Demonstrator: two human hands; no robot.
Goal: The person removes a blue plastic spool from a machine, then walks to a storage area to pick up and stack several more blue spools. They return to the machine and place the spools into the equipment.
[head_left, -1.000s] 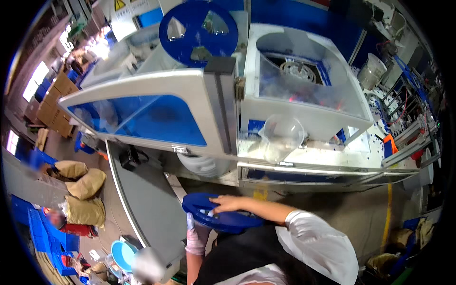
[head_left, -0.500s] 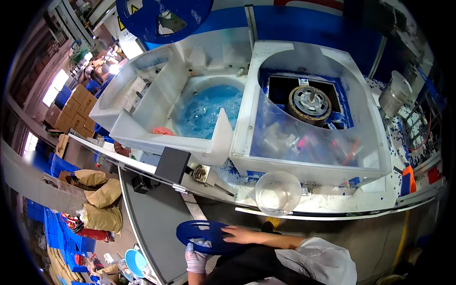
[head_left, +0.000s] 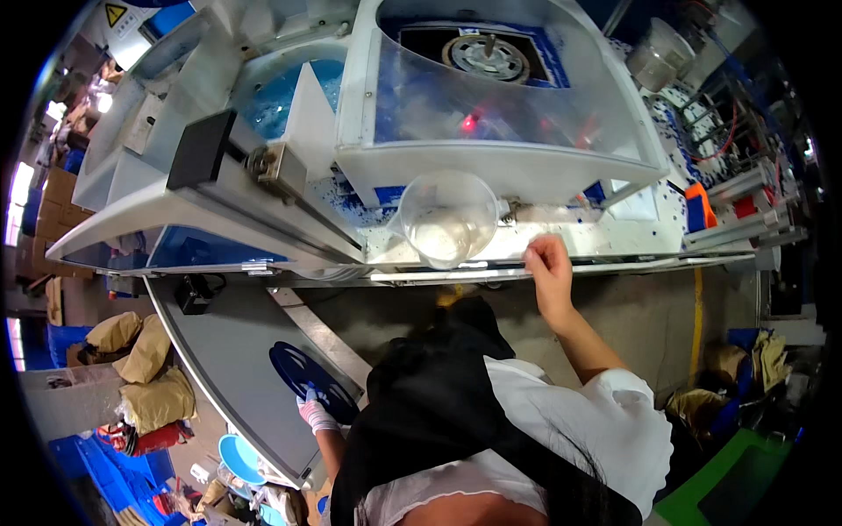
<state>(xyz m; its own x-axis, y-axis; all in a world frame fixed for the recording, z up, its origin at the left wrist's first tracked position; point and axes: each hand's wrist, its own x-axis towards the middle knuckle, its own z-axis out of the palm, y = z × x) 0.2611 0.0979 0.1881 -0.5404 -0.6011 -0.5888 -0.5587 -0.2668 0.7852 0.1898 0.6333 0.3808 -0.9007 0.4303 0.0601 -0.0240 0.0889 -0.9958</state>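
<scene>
At lower left, my left hand (head_left: 316,410), in a pale striped glove, grips the rim of a blue plastic disc (head_left: 289,359) with cut-outs, like a reel flange. The disc is tilted, beside my body. My bare right hand (head_left: 551,267) is raised at the front edge of the white bench (head_left: 605,237). Its fingers are curled closed, and whatever they may hold is hidden. Left of that hand, apart from it, a clear plastic jug (head_left: 447,215) stands near the bench edge.
Behind the jug stands a translucent box (head_left: 500,162) around a round metal hub (head_left: 485,60) with a spindle. Blue liquid (head_left: 274,105) fills a basin to its left. A metal rail with a black end block (head_left: 202,149) crosses the left front. An orange-and-blue object (head_left: 699,207) lies at right.
My right hand has left the blue disc and moved right and up to the bench edge. My left hand has carried the disc left and lower. The view has shifted.
</scene>
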